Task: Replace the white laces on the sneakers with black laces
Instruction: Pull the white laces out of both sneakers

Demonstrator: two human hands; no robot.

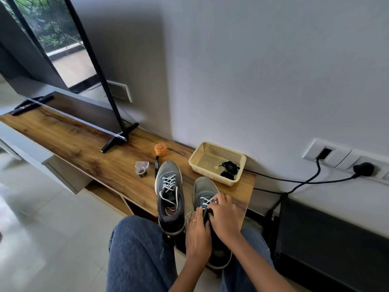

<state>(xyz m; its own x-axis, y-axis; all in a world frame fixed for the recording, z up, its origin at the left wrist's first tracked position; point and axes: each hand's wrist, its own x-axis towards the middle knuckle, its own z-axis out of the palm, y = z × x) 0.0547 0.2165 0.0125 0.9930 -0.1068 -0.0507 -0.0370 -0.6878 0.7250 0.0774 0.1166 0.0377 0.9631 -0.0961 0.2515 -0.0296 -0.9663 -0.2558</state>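
A long wooden counter [69,142] runs along a pale grey wall [252,70], above a glossy tiled floor [42,228]. At its far end a TV [69,106] stands on black feet, with a remote [31,105] by the far corner. Near the middle lie an orange jar [160,149], a marker [156,166] and a small clear tape holder [141,168]. A cream basket [210,152] sits against the wall at the counter's right end, with the black laces [229,169] bundled in its near corner. Black cables [305,181] run from there to wall sockets [345,158].

Two grey sneakers stand toe-to-wall at the front edge. The left sneaker [169,192] is laced in white, untied. On the right sneaker [205,191], the left hand [197,234] grips the collar, and the right hand [223,216] pinches its white lace [207,201]. Denim-clad knees [139,249] fill the foreground.
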